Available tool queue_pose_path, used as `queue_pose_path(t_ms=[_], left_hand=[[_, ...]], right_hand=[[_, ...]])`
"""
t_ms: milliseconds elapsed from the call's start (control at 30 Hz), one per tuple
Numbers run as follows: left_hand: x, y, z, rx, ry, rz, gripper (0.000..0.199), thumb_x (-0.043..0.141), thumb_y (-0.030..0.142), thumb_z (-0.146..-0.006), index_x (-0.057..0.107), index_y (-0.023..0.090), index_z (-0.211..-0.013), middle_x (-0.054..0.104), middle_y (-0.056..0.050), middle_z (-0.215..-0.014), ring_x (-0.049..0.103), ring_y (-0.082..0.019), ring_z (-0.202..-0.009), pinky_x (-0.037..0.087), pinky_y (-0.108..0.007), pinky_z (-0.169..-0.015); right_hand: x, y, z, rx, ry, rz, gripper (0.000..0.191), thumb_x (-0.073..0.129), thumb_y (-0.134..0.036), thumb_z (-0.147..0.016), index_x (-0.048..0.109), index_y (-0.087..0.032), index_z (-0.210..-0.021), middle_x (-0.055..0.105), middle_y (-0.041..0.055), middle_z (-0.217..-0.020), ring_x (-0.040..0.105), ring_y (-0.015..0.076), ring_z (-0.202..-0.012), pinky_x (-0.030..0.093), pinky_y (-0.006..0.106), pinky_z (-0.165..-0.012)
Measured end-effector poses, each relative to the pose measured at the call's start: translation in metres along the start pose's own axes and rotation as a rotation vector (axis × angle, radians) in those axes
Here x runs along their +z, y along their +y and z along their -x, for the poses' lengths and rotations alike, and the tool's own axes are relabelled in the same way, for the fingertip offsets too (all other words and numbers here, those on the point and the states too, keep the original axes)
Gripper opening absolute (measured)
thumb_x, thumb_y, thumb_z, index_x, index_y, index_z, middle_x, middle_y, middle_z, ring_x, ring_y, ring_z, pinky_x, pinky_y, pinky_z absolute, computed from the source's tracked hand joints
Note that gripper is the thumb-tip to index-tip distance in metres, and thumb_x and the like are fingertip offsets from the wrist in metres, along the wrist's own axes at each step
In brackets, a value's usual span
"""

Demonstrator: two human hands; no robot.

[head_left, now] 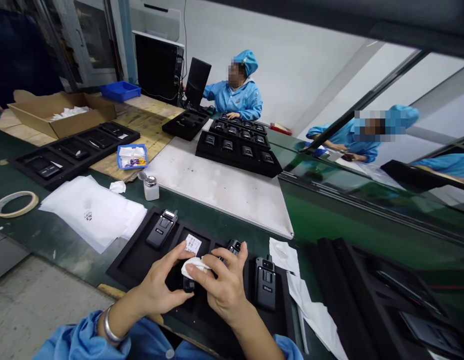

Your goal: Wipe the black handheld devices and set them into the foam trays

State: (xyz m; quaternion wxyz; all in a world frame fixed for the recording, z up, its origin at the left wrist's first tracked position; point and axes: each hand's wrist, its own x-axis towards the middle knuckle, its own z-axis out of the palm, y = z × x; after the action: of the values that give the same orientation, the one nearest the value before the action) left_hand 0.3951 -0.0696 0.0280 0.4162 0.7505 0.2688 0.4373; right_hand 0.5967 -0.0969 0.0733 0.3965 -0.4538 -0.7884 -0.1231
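Note:
Over the near foam tray (122, 265), my left hand (162, 282) grips a black handheld device (188, 285), mostly hidden behind fingers and tissue. My right hand (226, 287) pinches a folded white tissue (194, 266) against the top of that device. Similar devices lie in the tray's slots: one (162, 230) left of my hands, one (266, 285) to the right, and another (234, 246) partly covered by my right fingers. A white printed label (193, 243) shows just beyond my left fingertips.
White bags (92, 207), a tape roll (14, 204) and a dispenser bottle (151, 189) lie to the left. Crumpled tissues (310, 300) and stacked foam trays (367, 295) are at right. More filled trays (235, 150) stand farther back, near a co-worker (235, 97).

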Motion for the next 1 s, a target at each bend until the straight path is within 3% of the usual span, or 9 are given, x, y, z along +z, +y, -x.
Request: queue_pose_path(t_ms=[233, 367, 467, 733, 800, 900, 1000], left_hand=[[-0.003, -0.004, 0.005, -0.024, -0.017, 0.021, 0.1, 0.078, 0.018, -0.076, 0.02, 0.029, -0.156, 0.061, -0.011, -0.132, 0.06, -0.028, -0.122, 0.047, -0.047, -0.109], [-0.003, -0.001, 0.005, -0.016, -0.026, 0.01, 0.1, 0.077, 0.015, -0.076, 0.019, 0.029, -0.156, 0.059, -0.01, -0.134, 0.06, -0.028, -0.121, 0.048, -0.048, -0.108], [-0.003, 0.002, 0.004, -0.009, -0.031, 0.002, 0.099, 0.076, 0.014, -0.076, 0.019, 0.029, -0.156, 0.06, -0.011, -0.133, 0.059, -0.028, -0.122, 0.048, -0.049, -0.108], [-0.002, 0.001, 0.007, -0.018, -0.035, -0.066, 0.097, 0.074, 0.02, -0.08, 0.017, 0.028, -0.157, 0.059, -0.011, -0.134, 0.058, -0.027, -0.123, 0.047, -0.044, -0.109], [0.0, 0.002, -0.003, -0.059, 0.006, -0.139, 0.095, 0.072, 0.022, -0.081, 0.015, 0.028, -0.157, 0.059, -0.01, -0.134, 0.058, -0.026, -0.123, 0.047, -0.043, -0.108], [0.007, 0.002, -0.038, -0.171, 0.089, -0.336, 0.096, 0.07, 0.028, -0.082, 0.01, 0.027, -0.158, 0.06, -0.009, -0.13, 0.06, -0.026, -0.119, 0.05, -0.041, -0.102], [0.021, -0.001, -0.087, -0.328, 0.013, -0.68, 0.098, 0.069, 0.037, -0.083, 0.008, 0.018, -0.158, 0.062, -0.014, -0.121, 0.066, -0.03, -0.106, 0.054, -0.042, -0.09]], right_hand=[[-0.011, 0.005, 0.003, 0.093, 0.053, 0.078, 0.034, 0.055, -0.006, -0.091, 0.075, -0.033, -0.099, 0.065, -0.0002, -0.089, 0.051, 0.0194, -0.099, 0.01, 0.068, -0.112], [-0.006, -0.008, -0.001, 0.017, 0.009, 0.009, 0.035, 0.055, -0.008, -0.091, 0.074, -0.036, -0.101, 0.066, -0.0029, -0.09, 0.052, 0.0185, -0.099, 0.007, 0.068, -0.114], [-0.004, -0.001, 0.002, 0.015, -0.006, 0.06, 0.035, 0.054, -0.009, -0.091, 0.074, -0.035, -0.101, 0.067, -0.003, -0.091, 0.052, 0.0187, -0.099, 0.006, 0.067, -0.114], [-0.034, 0.03, 0.047, 0.24, 0.038, 0.161, 0.039, 0.05, -0.006, -0.092, 0.074, -0.033, -0.106, 0.061, 0.0021, -0.093, 0.054, 0.0204, -0.096, 0.018, 0.066, -0.109], [-0.041, 0.031, 0.068, 0.307, 0.042, 0.191, 0.036, 0.049, -0.009, -0.094, 0.073, -0.031, -0.108, 0.06, 0.0031, -0.094, 0.054, 0.021, -0.095, 0.022, 0.064, -0.106], [-0.049, 0.032, 0.106, 0.425, 0.049, 0.24, 0.033, 0.048, -0.015, -0.096, 0.071, -0.031, -0.114, 0.06, 0.0041, -0.095, 0.054, 0.0218, -0.092, 0.03, 0.057, -0.1], [-0.054, 0.03, 0.139, 0.499, 0.081, 0.252, 0.033, 0.048, -0.018, -0.097, 0.07, -0.032, -0.117, 0.06, 0.0048, -0.096, 0.055, 0.0225, -0.091, 0.034, 0.05, -0.094]])
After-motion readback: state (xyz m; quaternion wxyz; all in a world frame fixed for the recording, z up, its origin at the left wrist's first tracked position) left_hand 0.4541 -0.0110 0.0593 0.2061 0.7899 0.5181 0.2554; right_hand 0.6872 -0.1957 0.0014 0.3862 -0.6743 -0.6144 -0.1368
